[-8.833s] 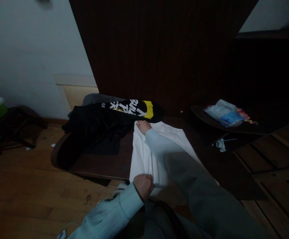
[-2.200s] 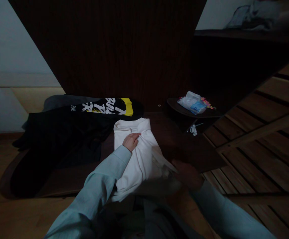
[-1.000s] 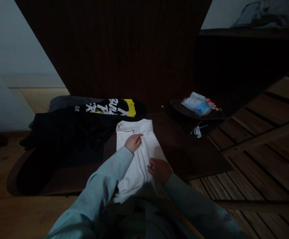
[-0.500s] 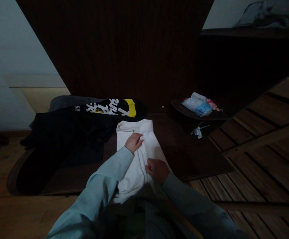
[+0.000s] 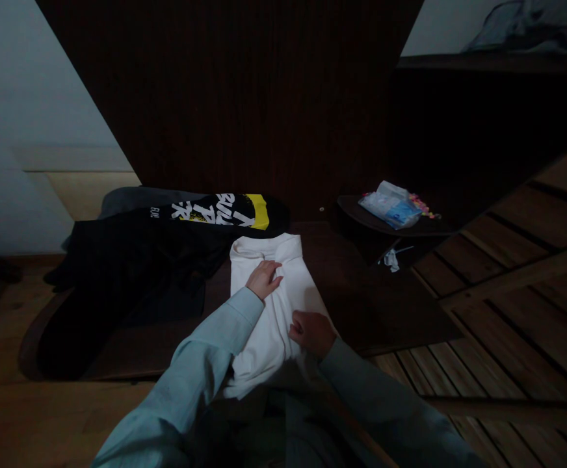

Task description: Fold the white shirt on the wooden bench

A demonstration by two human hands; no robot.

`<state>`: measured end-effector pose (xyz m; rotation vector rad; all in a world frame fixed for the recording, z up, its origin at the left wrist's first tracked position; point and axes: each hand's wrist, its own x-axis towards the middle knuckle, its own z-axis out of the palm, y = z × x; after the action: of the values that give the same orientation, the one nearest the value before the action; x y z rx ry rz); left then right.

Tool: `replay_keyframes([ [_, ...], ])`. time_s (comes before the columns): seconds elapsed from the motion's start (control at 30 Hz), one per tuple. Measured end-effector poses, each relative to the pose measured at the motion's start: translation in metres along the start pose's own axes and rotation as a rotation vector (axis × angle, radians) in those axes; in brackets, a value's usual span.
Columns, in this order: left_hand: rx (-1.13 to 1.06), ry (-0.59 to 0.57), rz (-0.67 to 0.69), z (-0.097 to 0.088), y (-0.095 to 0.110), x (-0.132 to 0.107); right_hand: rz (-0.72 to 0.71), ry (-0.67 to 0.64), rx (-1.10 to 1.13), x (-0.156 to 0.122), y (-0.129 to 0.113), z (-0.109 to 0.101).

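Note:
A white garment lies folded lengthwise on a low dark wooden table, its near end hanging toward my lap. My left hand rests flat on the upper middle of the cloth, fingers stretched out and pressing it down. My right hand is curled on the garment's right edge lower down, fingers pinched on the fabric. Both arms wear pale blue sleeves.
A pile of black clothes with a white-and-yellow print covers the table's left part. A round dark side table holds a clear plastic packet. Crumpled white paper lies below it. Wooden floor slats run right.
Over the last seconds my right hand came in from the right edge and took hold of the cloth's side; the left hand has stayed pressing the same spot. The view shifted slightly.

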<state>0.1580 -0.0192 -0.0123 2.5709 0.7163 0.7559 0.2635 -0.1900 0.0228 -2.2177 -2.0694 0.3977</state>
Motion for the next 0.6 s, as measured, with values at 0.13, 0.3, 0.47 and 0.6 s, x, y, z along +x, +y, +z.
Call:
replay_keyframes([
  [0.13, 0.009, 0.002, -0.002, 0.0006, -0.0005, 0.0001, -0.011, 0.006, 0.002, -0.0010, -0.0022, 0.0024],
  [0.3, 0.015, -0.010, 0.027, 0.0001, -0.0008, 0.0005, -0.024, 0.030, -0.014, -0.0020, -0.0016, 0.0068],
  [0.47, 0.041, -0.008, 0.038, 0.0029, -0.0037, 0.0001, -0.027, 0.050, -0.014, -0.0028, -0.0015, 0.0082],
  [0.6, 0.048, -0.008, 0.019, 0.0044, -0.0052, 0.0000, -0.042, 0.069, -0.007, -0.0033, -0.0015, 0.0088],
])
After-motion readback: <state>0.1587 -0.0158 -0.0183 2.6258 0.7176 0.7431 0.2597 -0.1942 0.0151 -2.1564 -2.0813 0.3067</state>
